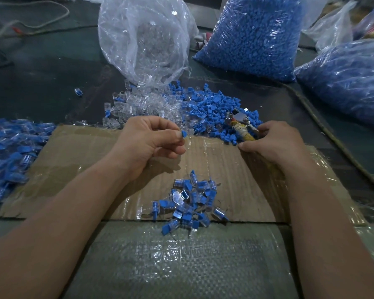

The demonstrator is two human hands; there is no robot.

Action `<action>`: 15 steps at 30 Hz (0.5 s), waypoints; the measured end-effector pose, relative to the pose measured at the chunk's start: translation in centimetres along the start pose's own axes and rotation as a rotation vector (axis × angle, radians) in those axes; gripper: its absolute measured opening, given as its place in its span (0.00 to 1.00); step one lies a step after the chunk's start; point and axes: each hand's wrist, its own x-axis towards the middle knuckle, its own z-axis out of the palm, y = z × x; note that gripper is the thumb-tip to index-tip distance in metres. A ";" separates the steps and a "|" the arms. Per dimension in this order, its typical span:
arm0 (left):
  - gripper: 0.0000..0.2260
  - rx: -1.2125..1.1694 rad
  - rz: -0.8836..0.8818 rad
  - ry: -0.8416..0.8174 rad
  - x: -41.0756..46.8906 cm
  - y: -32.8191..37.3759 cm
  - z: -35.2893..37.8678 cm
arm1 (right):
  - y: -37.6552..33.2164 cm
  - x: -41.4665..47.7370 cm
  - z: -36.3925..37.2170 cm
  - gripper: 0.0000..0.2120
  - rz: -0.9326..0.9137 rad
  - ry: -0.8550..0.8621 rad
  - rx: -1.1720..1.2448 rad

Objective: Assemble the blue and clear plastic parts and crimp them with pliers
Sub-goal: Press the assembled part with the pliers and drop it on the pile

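Part (183,134) of blue and clear plastic sits pinched between the thumb and forefinger tips of the left hand (147,143). Right hand (276,143) fingers curl round the pliers (240,124) (handle bound in yellowish wrap). Beyond both sets of fingertips lie loose pieces (212,108). Between the wrists, a heap (192,201) of joined ones rests on cardboard (84,152).
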 end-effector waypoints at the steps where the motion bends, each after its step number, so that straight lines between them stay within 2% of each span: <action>1: 0.09 -0.001 -0.002 0.000 0.0 0.0 0.0 | -0.1 -0.1 -0.1 0.20 -0.007 0.021 0.006; 3: 0.09 -0.006 0.001 -0.004 0.0 0.1 0.1 | -0.3 -0.4 -0.2 0.17 -0.024 0.057 0.011; 7: 0.08 -0.036 0.011 -0.008 -0.2 0.2 0.1 | -0.7 -0.8 -0.6 0.22 -0.099 0.191 0.092; 10: 0.07 -0.054 0.030 0.020 0.0 0.0 0.0 | -1.1 -1.4 -0.7 0.22 -0.204 0.276 0.188; 15: 0.03 -0.099 0.106 0.079 0.2 -0.1 -0.1 | -2.5 -2.6 0.0 0.17 -0.409 0.249 0.239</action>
